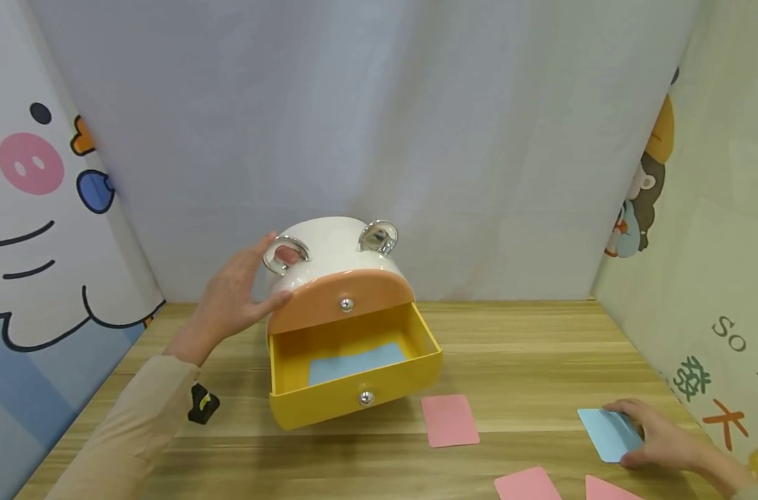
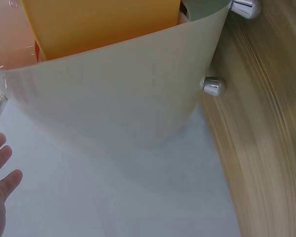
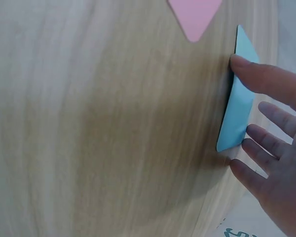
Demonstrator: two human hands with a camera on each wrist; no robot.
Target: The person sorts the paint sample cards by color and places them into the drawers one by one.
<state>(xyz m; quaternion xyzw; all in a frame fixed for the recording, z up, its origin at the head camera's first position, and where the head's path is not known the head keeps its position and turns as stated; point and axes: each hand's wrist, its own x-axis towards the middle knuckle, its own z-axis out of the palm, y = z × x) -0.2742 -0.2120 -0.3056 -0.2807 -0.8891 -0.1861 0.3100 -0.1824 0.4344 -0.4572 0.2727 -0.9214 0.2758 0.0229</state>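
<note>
A white rounded drawer box with silver ring-shaped ears stands towards the back. Its orange top drawer is closed, while the yellow lower drawer is pulled out. Light blue paper lies inside that drawer. My left hand rests at the box's left side, fingers extended by the left ear and thumb at the front edge. At the far right, my right hand pinches a light blue card between thumb and fingers, one long edge tipped towards the wrist camera.
One pink card lies right of the drawer. Two more, a pink card and another pink card, lie at the front edge of view. A small black item is beside the left sleeve. Printed side panels and a pale curtain surround the table.
</note>
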